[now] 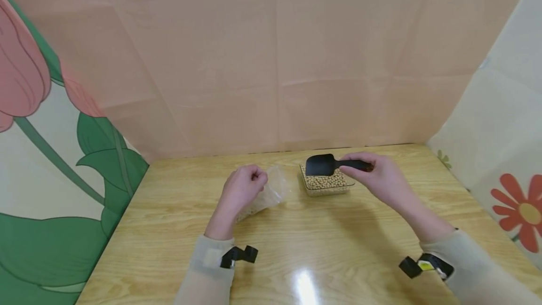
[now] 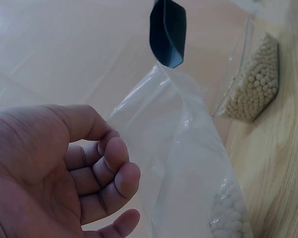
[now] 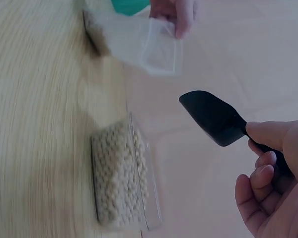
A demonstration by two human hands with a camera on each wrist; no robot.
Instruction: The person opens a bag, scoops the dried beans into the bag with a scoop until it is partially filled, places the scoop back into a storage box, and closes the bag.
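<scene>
My left hand point(image 1: 242, 187) pinches the upper edge of a clear plastic bag point(image 1: 276, 188) between thumb and forefinger. Pale round beans point(image 2: 229, 213) lie in the bottom of the bag, which stands on the table. In my right hand point(image 1: 381, 177) is a small black scoop point(image 1: 320, 165), held by its handle and roughly level. No beans show in its dark bowl in the left wrist view. Under the scoop stands a clear rectangular container point(image 1: 329, 192) of the same kind of beans point(image 3: 116, 173), a little right of the bag.
The wooden table point(image 1: 271, 253) ends at the back against a wall covered in pinkish sheeting point(image 1: 275, 84). Flower-patterned panels flank it, with a tulip point(image 1: 21, 60) on the left and a red flower point(image 1: 529, 213) on the right. Each wrist wears a small black camera mount.
</scene>
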